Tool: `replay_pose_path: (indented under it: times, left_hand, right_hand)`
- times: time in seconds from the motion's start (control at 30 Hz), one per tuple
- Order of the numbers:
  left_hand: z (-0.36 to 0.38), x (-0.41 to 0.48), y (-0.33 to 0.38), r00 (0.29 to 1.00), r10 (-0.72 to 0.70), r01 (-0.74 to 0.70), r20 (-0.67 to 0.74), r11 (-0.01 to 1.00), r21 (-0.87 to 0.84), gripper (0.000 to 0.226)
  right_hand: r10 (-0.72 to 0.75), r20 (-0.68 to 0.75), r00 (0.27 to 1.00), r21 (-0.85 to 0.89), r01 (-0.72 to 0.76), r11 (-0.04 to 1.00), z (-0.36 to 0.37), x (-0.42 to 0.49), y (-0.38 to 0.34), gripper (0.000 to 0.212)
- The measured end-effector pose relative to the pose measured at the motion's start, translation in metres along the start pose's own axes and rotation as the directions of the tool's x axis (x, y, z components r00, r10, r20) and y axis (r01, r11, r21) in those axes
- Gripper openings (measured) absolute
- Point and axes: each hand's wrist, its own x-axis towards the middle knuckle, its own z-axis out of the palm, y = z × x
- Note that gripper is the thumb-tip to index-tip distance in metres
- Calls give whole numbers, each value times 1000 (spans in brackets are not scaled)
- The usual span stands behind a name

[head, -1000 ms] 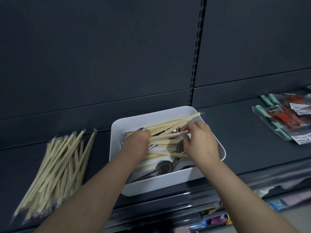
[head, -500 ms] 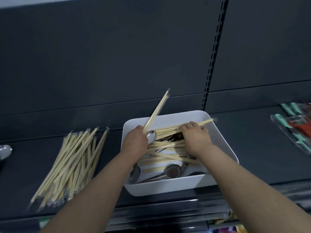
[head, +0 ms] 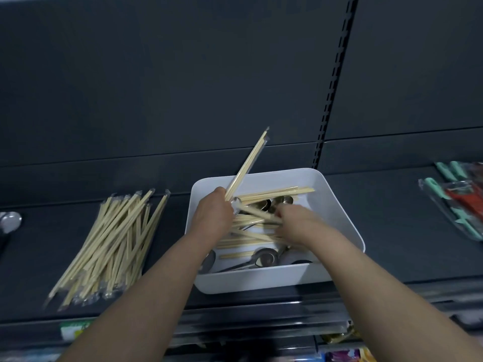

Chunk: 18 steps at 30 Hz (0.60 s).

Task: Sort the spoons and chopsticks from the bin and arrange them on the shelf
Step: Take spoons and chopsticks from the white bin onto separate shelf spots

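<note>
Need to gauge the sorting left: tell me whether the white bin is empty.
Not empty. The white bin holds a jumble of chopsticks and several metal spoons.

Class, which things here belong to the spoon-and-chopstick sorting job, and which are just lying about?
Job: bin, spoons, bin chopsticks, raised chopsticks gripped by left hand, right hand, chopstick pile, far-left spoon, shelf.
Lying about: green-and-red packets at right, goods below the shelf.
</note>
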Motion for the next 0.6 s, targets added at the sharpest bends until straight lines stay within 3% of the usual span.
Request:
replay_pose_path:
  times: [0.07, 0.17, 0.3, 0.5, 0.6]
  left_hand:
    - [0, -3, -2, 1000, -14, 14, 7, 1000, -9, 12]
    - [-4, -6, -7, 999, -36, 36, -21, 999, -15, 13]
    - [-13, -9, -14, 997, -43, 40, -64, 998, -51, 13]
    - [-29, -10, -26, 990, -82, 51, -115, 968, -246, 19]
    - [-43, -10, -42, 984, -89, 47, -154, 965, -260, 17]
  right_hand:
    - [-33, 55, 998, -47, 36, 998, 13, -2, -6, 28]
    - [-46, -10, 999, -160, 44, 986, 10, -4, -9, 27]
    - [5, -102, 995, -159, -21, 987, -18, -16, -12, 30]
    - [85, -56, 995, -245, -96, 965, -43, -45, -37, 37]
    - [59, -47, 997, -346, -71, 936, -54, -56, -65, 26]
